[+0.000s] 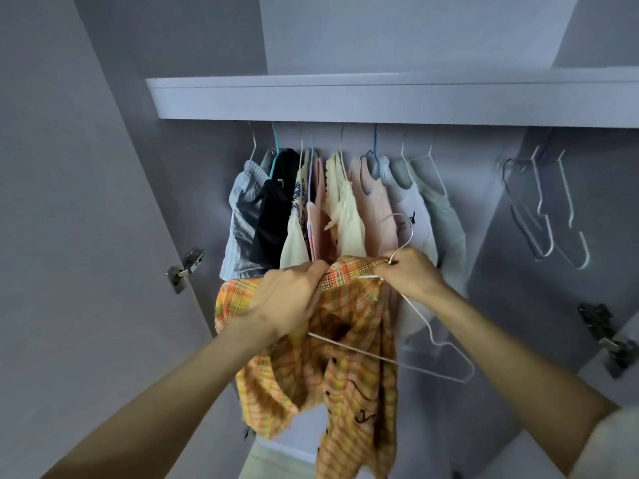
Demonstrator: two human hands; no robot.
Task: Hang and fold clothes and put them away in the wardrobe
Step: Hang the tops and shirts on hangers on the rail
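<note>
The wardrobe (380,102) holds a row of hung clothes (332,205) under its shelf. In front of them the plaid shirt (349,357) hangs lengthwise downward, collar uppermost. The white hanger (439,344) tilts, hook pointing up-left. The left hand (287,302) pinches the collar; the right hand (411,274) grips collar and hanger neck.

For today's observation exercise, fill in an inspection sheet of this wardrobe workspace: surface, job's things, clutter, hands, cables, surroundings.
Surface: shelf above the hanging row.
Job's things: plaid shirt partly on white hanger; hung clothes in a row.
Clutter: empty hangers at the right.
Hands: left hand grips the shirt collar; right hand pinches collar and hanger neck.
Cables: nothing seen.
Surroundings: open wardrobe doors, hinge.
</note>
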